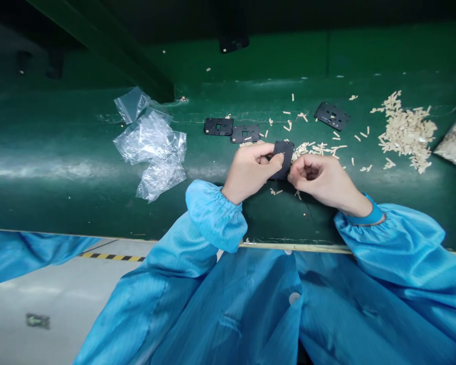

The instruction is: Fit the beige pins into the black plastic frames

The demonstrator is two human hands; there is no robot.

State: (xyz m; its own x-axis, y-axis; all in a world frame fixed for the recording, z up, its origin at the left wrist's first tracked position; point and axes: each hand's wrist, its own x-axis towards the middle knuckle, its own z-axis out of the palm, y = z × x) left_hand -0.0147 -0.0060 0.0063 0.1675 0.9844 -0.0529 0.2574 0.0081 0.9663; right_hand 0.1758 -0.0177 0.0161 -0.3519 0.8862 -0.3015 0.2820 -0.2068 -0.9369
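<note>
At the near edge of the green tabletop (61,152), the left hand (249,172) holds a small flat black plastic plate (284,154), thumb and fingers (275,161) closed on its left side. The right hand (325,180) touches its lower right edge, fingers curled tight together; whether they pinch anything is hidden. Beyond lie scattered beige slivers (319,148), three more black plates (218,126), crumpled clear plastic bags (152,144) at left, and a beige heap (406,132) at right.

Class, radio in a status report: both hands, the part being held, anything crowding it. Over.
Left hand shut on black plate. Right hand pinched at plate's edge, contents unseen. Loose beige pieces scattered around; nothing blocking.
</note>
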